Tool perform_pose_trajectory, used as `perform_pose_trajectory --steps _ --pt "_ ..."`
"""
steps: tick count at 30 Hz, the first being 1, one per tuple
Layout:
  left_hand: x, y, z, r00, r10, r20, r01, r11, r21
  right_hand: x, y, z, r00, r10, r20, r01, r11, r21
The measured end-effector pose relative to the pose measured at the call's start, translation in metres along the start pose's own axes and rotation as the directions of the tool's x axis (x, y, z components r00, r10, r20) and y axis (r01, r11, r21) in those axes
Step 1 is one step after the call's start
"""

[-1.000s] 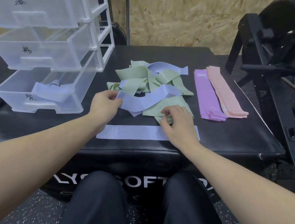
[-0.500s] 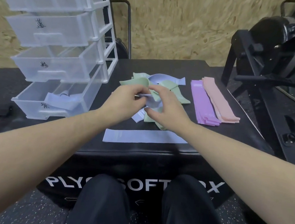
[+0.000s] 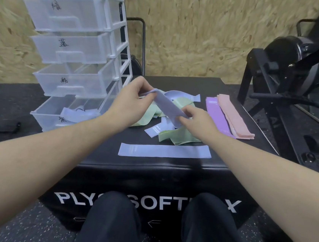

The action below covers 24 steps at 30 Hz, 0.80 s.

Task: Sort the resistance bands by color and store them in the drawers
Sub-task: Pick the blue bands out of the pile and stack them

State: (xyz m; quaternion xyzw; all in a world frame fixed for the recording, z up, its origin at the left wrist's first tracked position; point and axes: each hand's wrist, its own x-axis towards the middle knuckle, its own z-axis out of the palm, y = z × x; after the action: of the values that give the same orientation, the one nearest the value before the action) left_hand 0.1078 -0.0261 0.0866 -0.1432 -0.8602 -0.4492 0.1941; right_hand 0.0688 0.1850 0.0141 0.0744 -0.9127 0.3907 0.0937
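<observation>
While my left hand (image 3: 131, 95) pinches the far end of a blue band (image 3: 168, 107), my right hand (image 3: 193, 117) pinches its near end, holding it above the green-and-blue pile (image 3: 174, 137) right of the drawers (image 3: 78, 56).

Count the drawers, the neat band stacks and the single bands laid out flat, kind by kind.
Drawers: 4
Neat stacks: 2, the purple stack and the pink stack
Single flat bands: 1, the blue band
Total: 7
</observation>
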Motion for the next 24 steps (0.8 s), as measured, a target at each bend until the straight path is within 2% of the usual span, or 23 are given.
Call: perform_pose_trajectory --steps 7,11,16,19,24 --pt "-0.012 -0.003 -0.015 0.992 -0.107 -0.064 0.099 0.989 -0.113 -0.002 -0.001 -0.008 0.996 0.033 -0.082 -0.029 0.999 0.046" --pt "-0.014 -0.013 -0.023 0.966 -0.237 -0.104 0.205 0.946 -0.252 -0.001 0.001 -0.02 0.985 0.091 -0.145 -0.071 0.988 0.14" --pt "-0.018 -0.022 -0.022 0.931 -0.349 -0.108 0.277 0.867 -0.414 -0.008 0.006 -0.036 0.995 0.086 -0.041 -0.079 0.986 0.149" --pt "-0.019 -0.027 -0.017 0.914 -0.392 -0.107 0.311 0.844 -0.437 -0.016 0.009 -0.039 0.997 0.083 -0.002 -0.082 0.987 0.135" --pt "-0.02 -0.034 -0.013 0.927 -0.368 -0.075 0.293 0.834 -0.468 -0.025 0.02 -0.043 0.992 0.127 -0.015 -0.126 0.992 0.027"
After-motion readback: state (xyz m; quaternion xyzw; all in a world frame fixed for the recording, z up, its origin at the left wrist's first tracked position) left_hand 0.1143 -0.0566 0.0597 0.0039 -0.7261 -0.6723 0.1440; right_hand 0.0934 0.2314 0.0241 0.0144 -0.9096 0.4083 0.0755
